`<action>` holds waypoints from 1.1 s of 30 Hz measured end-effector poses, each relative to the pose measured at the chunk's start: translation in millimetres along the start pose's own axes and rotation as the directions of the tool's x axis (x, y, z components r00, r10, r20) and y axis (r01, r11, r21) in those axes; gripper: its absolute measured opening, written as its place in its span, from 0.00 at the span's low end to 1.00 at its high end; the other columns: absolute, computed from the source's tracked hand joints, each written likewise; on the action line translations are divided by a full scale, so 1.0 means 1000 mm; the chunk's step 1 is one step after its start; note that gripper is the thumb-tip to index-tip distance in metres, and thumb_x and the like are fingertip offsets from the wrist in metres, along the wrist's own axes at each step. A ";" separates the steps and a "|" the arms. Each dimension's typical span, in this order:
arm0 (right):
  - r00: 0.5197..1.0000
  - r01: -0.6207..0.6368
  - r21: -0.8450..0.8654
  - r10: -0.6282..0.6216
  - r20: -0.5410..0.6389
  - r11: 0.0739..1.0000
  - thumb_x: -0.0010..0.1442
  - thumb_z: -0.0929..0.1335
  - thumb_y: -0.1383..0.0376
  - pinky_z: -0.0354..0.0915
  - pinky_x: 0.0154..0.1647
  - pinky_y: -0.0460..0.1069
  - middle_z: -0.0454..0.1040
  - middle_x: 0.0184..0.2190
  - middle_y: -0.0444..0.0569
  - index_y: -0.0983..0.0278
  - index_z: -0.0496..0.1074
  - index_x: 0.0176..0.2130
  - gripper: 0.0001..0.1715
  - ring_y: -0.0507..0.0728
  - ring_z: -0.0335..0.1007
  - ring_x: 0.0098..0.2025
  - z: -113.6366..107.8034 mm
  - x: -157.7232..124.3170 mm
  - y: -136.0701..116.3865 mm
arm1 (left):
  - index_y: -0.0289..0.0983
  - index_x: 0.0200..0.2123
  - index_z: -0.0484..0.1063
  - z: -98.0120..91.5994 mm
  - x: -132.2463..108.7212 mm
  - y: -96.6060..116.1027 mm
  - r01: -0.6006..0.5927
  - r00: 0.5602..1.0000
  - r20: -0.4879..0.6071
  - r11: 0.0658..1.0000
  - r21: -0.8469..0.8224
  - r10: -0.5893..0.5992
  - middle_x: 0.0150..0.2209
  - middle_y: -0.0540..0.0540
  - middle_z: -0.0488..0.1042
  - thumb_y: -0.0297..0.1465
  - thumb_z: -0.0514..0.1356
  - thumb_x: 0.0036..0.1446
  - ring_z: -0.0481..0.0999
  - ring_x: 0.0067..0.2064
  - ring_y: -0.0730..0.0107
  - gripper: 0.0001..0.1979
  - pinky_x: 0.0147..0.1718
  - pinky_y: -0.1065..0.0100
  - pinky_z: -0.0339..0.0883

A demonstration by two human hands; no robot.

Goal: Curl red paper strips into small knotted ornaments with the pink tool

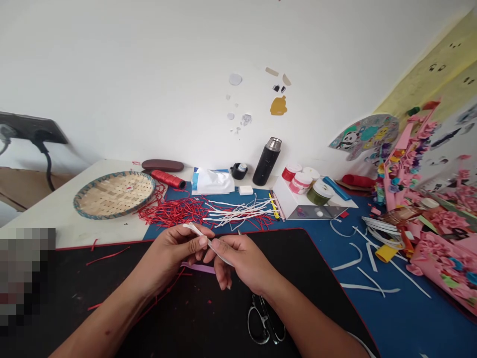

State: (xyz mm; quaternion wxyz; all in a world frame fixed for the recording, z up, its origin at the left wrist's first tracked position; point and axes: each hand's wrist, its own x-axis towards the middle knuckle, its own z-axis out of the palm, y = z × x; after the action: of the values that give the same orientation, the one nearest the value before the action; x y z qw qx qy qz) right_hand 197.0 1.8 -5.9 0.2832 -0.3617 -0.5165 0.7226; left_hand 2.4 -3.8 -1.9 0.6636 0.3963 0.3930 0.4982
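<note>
Scissors [265,318] on black mat [298,263], short of its right edge, apparently for easy reach. Left hand [182,248], right hand [244,256] both pinch white strip [197,230], presumably steadying it.

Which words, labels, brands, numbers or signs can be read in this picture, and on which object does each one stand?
No text can be read.
Paper at the far right: dark marks, perhaps writing, too small and blurred.
Lidded jars, black vacuum flask: any print is too small to read.
</note>
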 end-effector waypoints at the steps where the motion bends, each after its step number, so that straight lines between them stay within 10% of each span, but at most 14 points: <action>1: 1.000 -0.001 -0.001 0.001 -0.001 1.000 0.66 0.71 0.37 0.60 0.18 0.44 0.72 0.19 0.42 0.65 0.76 0.37 0.33 0.50 0.68 0.17 0.000 0.000 0.000 | 0.38 0.33 0.88 0.000 0.000 0.000 -0.002 1.000 0.001 1.000 0.007 0.002 0.21 0.49 0.76 0.43 0.82 0.45 0.67 0.24 0.73 0.18 0.23 0.72 0.57; 33: 0.999 0.013 -0.024 -0.014 -0.034 1.000 0.66 0.73 0.44 0.61 0.20 0.45 0.75 0.23 0.43 0.65 0.78 0.40 0.26 0.50 0.70 0.20 -0.001 0.001 0.002 | 0.36 0.33 0.90 -0.002 0.002 0.004 0.029 0.996 -0.089 0.999 0.017 -0.027 0.21 0.47 0.76 0.47 0.84 0.39 0.67 0.24 0.73 0.23 0.23 0.72 0.58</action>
State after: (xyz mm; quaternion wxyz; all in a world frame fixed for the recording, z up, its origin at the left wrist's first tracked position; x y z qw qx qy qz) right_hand 197.1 2.0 -8.2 0.2928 -0.3738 -0.5226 0.7081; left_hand -0.1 -1.2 0.8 0.6489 0.3743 0.4321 0.5021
